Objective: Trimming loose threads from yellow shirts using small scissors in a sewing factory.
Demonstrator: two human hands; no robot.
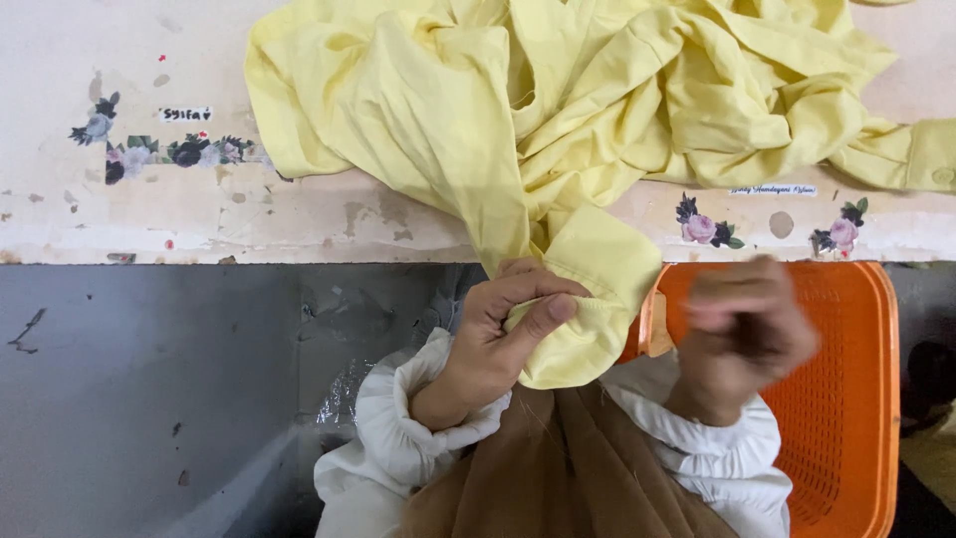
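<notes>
Worn flower-stickered table (199,214) | our left hand (498,334) pinches crumpled pale-yellow cotton shirt (558,110) cuff | our right hand (742,324) blurred, grip unclear, near orange plastic mesh basket (856,399)

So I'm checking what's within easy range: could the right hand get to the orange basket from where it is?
Probably yes. The right hand, blurred, hangs directly over the orange basket with nothing between them. The left hand pinches the yellow garment off to the side, clear of that path.

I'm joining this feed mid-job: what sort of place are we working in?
Probably a small garment or sewing workshop: a worn table with flower stickers, a heaped yellow garment pinched by the left hand, and an orange plastic basket beside.
</notes>
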